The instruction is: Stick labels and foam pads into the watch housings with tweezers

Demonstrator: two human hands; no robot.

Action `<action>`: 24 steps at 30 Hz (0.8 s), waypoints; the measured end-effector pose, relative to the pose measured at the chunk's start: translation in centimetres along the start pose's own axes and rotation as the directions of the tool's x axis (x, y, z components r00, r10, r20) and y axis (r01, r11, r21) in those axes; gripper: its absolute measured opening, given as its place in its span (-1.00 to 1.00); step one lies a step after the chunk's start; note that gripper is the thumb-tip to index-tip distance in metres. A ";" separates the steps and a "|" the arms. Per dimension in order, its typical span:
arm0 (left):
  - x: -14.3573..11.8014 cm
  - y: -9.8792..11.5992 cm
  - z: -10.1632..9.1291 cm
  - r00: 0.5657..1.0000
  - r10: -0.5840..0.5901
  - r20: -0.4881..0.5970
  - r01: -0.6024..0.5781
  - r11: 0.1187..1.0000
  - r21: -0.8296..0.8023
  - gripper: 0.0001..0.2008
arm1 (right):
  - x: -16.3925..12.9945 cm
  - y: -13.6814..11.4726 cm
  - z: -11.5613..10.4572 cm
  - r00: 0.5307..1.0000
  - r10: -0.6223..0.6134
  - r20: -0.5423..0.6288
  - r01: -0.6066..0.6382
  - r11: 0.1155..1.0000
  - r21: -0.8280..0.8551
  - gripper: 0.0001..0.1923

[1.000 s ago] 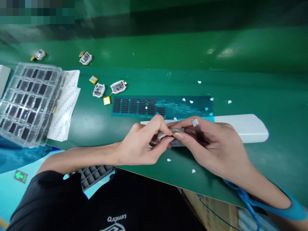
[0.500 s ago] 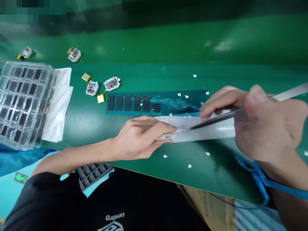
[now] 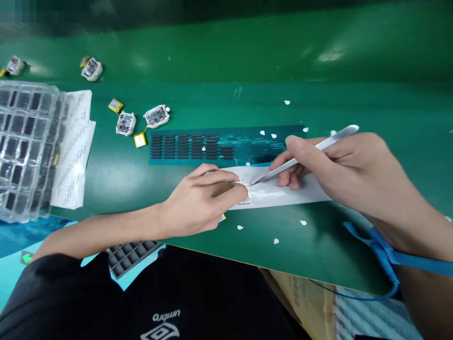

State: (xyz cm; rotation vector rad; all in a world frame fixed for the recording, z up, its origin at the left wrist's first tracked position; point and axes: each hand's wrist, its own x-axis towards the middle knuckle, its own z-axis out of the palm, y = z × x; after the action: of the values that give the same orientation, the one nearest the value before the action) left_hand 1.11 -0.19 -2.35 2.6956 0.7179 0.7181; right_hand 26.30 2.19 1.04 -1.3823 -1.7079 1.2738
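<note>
My right hand (image 3: 329,165) is closed around a pair of metal tweezers (image 3: 320,148), whose tips point down-left and meet the white strip (image 3: 283,192) beside my left fingertips. My left hand (image 3: 208,200) is closed over the left end of that strip, thumb and forefinger pinched near the tweezer tips. The small white device housing it grips is almost wholly covered by the fingers; a yellow battery corner (image 3: 222,217) peeks out below the hand. Above lies a blue sheet (image 3: 262,148) with rows of small black pads (image 3: 184,146).
Open white housings (image 3: 157,116) with circuit boards and yellow batteries (image 3: 140,140) lie at the left. A clear compartment tray (image 3: 28,151) stands on printed paper sheets (image 3: 74,160). White round stickers (image 3: 276,241) are scattered over the green mat. A blue wrist strap (image 3: 385,255) trails from my right wrist.
My right hand has moved left, bringing the tweezer tips to my left fingertips. My left hand has turned, so the white housing seen between its fingers is now hidden. The view has shifted slightly.
</note>
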 end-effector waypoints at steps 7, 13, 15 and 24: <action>0.3 0.0 -0.5 1.000 -0.017 0.003 0.017 0.999 -0.031 -0.73 | -0.3 0.1 0.0 0.999 -0.046 0.014 0.046 0.999 0.009 -0.39; 0.2 -0.1 -0.5 0.999 -0.039 0.026 0.040 0.999 -0.027 -0.71 | -0.1 0.0 0.1 0.998 -0.019 0.052 0.018 1.000 0.014 -0.35; 0.2 -0.1 -0.5 0.999 -0.042 0.030 0.043 0.999 -0.028 -0.71 | 0.1 0.0 0.1 0.999 -0.013 0.046 0.012 1.000 0.022 -0.34; 0.4 -0.2 -0.4 0.999 -0.035 -0.001 0.035 0.999 -0.037 -0.74 | 0.0 0.4 -0.6 0.994 -0.007 0.111 -0.003 0.996 0.093 -0.48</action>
State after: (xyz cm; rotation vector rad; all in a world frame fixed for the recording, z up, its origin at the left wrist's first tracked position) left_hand 1.13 0.18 -1.93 2.6427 0.7425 0.7185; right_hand 26.94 2.34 0.92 -1.2768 -1.6996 1.4347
